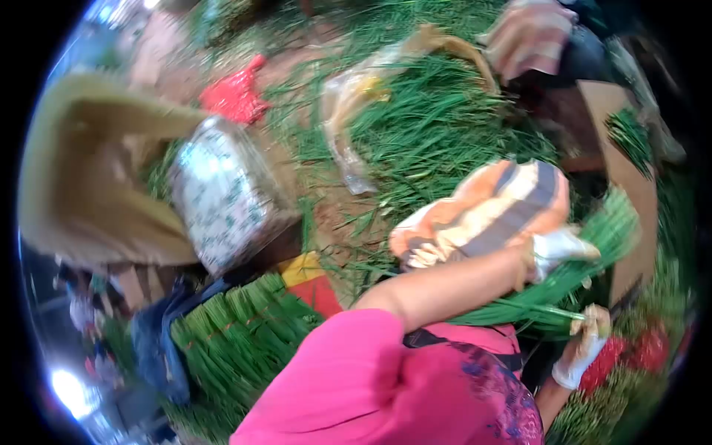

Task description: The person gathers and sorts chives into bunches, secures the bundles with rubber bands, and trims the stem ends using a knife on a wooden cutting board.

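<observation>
My left hand (560,252), in a white glove, is closed round a bunch of long green stalks (612,226) that look like garlic chives. The stalks run across my lap, their trimmed-looking ends up at the right. My right hand (587,341), gloved with bare fingertips, is just below and pinches the pale end of a thin stalk (560,311). Under my left forearm lies a cloth striped in orange, white and grey (512,200). Motion smears the finger details.
Loose green stalks (437,119) form a heap ahead, edged by clear plastic (341,141). Tied bundles (237,334) are stacked at left. A patterned box-like seat (222,196), a red plastic bag (237,96) and a brown board (623,200) with a small bunch (630,141) surround me.
</observation>
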`<state>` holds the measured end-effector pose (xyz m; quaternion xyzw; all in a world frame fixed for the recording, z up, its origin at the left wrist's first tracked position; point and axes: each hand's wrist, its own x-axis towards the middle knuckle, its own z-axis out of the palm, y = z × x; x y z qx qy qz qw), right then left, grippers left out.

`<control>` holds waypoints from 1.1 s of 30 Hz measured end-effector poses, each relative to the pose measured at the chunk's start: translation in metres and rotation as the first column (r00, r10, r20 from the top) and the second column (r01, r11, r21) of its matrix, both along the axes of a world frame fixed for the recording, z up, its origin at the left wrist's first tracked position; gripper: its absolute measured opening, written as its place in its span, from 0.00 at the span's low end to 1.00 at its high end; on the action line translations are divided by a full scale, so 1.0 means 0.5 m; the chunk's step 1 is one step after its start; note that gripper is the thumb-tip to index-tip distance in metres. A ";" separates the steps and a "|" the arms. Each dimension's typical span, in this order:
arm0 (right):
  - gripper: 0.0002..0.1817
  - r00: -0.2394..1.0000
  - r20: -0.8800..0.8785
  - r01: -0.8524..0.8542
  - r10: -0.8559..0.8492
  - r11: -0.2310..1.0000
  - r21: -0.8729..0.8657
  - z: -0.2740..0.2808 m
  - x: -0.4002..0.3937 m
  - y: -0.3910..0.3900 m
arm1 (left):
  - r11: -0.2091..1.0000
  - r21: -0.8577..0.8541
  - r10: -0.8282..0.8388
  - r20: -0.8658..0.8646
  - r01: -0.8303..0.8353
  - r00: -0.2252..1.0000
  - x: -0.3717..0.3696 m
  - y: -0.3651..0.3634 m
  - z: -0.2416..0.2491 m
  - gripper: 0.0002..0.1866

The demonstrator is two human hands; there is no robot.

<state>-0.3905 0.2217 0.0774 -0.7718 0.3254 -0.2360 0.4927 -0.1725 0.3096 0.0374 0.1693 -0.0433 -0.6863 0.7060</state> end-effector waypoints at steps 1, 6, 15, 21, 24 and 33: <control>0.14 0.998 0.004 0.054 -0.055 0.997 0.063 0.019 0.021 0.000 | 0.998 0.019 -0.053 0.025 0.053 0.998 0.031 0.031 0.032 0.17; 0.15 0.862 0.431 0.137 -0.267 0.941 0.309 0.099 -0.040 -0.213 | 0.993 -0.051 0.114 0.133 -0.108 0.985 0.081 0.041 0.052 0.17; 0.18 0.783 0.440 0.614 -0.440 0.664 -0.428 0.225 -0.156 -0.457 | 0.956 0.156 0.217 0.195 -0.249 0.956 0.083 0.043 0.083 0.19; 0.19 0.965 0.104 0.238 -0.243 0.970 0.051 0.101 0.050 -0.244 | 0.978 0.145 0.100 0.324 -0.153 0.941 0.028 -0.032 0.029 0.30; 0.22 0.998 -0.007 0.057 -0.060 0.897 0.438 0.016 0.127 -0.160 | 0.979 0.145 0.057 0.491 -0.146 0.870 -0.040 -0.061 0.008 0.27; 0.08 0.977 0.178 -0.023 -0.120 0.767 0.641 -0.046 0.131 -0.143 | 0.972 0.107 -0.225 0.172 0.208 0.959 -0.057 -0.039 -0.027 0.32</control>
